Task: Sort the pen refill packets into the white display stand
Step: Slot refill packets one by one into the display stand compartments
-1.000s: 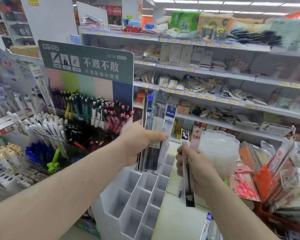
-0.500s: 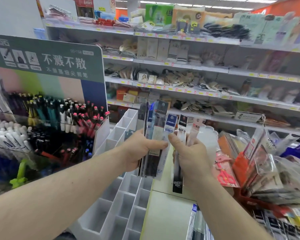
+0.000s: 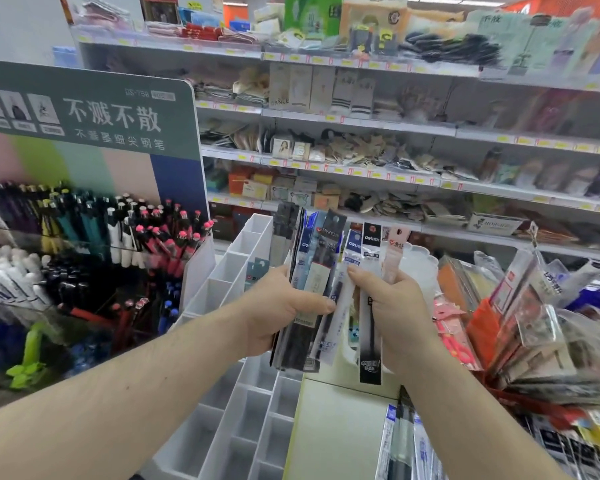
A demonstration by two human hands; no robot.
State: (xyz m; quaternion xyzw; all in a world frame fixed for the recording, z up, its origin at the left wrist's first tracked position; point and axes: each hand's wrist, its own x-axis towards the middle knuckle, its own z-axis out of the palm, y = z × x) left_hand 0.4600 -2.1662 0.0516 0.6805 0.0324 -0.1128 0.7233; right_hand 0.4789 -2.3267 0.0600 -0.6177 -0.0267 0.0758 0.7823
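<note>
Hands (image 3: pixel 340 306) clenched round refill packets (image 3: pixel 312 289)

green sign (image 3: pixel 84 116) reading "不溅不散" and "ds-758", black refill packet (image 3: pixel 370 303) marked "deli", dark packet (image 3: pixel 330 237) marked "mihao"

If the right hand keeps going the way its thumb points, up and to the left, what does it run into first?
Most likely the fanned bundle of refill packets gripped in the left hand. The right hand, holding its own few packets, has its thumb tip already at the bundle's blue-topped packet; whether they touch is unclear.

Upright fan of refill packets (image 3: pixel 314 289) above white compartmented display stand (image 3: pixel 236 410)
</note>
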